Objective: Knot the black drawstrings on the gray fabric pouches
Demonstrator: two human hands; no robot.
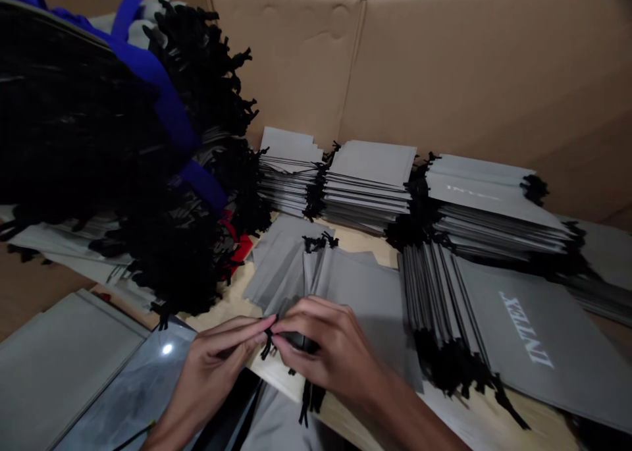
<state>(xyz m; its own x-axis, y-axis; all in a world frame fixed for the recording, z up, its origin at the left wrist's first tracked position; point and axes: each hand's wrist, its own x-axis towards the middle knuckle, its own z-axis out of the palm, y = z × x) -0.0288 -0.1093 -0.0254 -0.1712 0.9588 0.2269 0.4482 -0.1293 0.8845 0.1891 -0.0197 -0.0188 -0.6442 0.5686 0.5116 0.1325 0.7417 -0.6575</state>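
Note:
My left hand [217,352] and my right hand [326,345] meet at the front edge of the table. Between their fingertips is a black drawstring [267,347], pinched from both sides, its short ends hanging down. Just beyond the hands lie grey drawstring bags [365,290], flat and partly overlapping, with black cord knots [320,241] at their far end. More black cord ends [307,398] dangle over the edge below my right hand. Which bag the pinched cord belongs to is partly hidden by my fingers.
Stacks of grey bags [372,164] line the back against a brown padded wall [469,62]. To the right, a leaning row of bags shows INTEX lettering [527,329]. A large bundle with black cords, tied by a blue strap [170,108], looms at left above grey panels [64,365].

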